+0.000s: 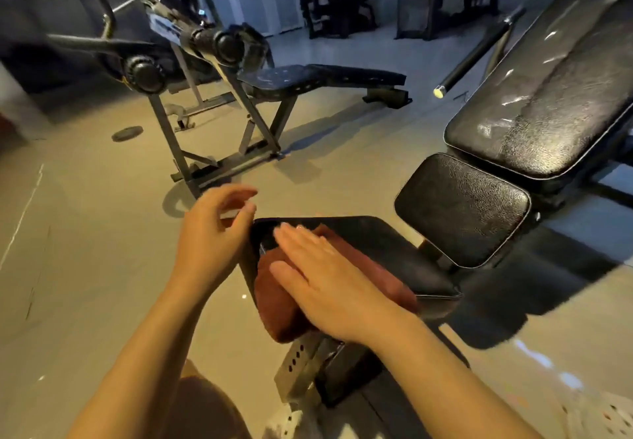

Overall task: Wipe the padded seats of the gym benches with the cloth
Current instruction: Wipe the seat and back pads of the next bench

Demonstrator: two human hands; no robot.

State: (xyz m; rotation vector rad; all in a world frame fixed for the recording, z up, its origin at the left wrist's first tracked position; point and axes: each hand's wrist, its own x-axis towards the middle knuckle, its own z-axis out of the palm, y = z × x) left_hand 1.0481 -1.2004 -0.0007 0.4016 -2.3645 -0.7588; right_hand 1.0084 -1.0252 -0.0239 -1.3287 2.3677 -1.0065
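A reddish-brown cloth [277, 305] lies folded over the near left edge of a black padded seat [387, 253] just in front of me. My right hand [329, 277] presses flat on the cloth with straight fingers. My left hand [212, 233] hovers beside the seat's left corner, fingers loosely curled and holding nothing. To the right stands an incline bench with a small black seat pad [462, 209] and a long black back pad [548, 96]. A third bench [308, 79] with a black pad stands farther back.
The far bench's grey steel frame [212, 161] and foam rollers [144, 74] stand to the left of centre. A black bar [476, 51] leans by the incline bench. A small weight plate [126, 133] lies on the floor. More machines stand at the back wall.
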